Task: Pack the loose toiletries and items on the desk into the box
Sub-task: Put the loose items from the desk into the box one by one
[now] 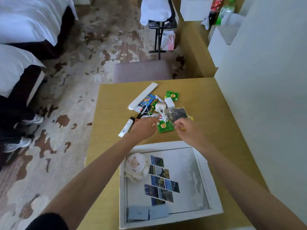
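**Two bare hands reach over a pile of small items on a wooden table, with an open white box nearer the person**

Seen from above, a light wooden table (216,113) stands against a pale wall on the right. An open white box (214,211) sits on the near part of the table. Inside it, a small white plush toy (136,165) lies in the far left corner, a printed sheet with a diagonal grid of small photos (162,180) covers the bottom, and two grey-blue cards (147,212) rest along the near edge.

Beyond the box, a loose pile lies mid-table: a long white case (142,95), a blue and orange packet (146,101), a white charger (169,102), a coiled white cable (160,110), a clear plastic pouch with something dark inside (178,112), a green tea sachet (172,95) at the far side and a second green tea sachet (165,127) at the near side. A white tube with a black cap (126,127) lies apart on the left.

The left hand (143,128) hovers palm down at the near left of the pile, fingers loosely curled, holding nothing visible. The right hand (187,128) is just right of the nearer sachet with fingers curled inward; whether it pinches anything cannot be told.

A patterned carpet, white-sheeted beds and a grey chair seat (141,70) lie beyond.
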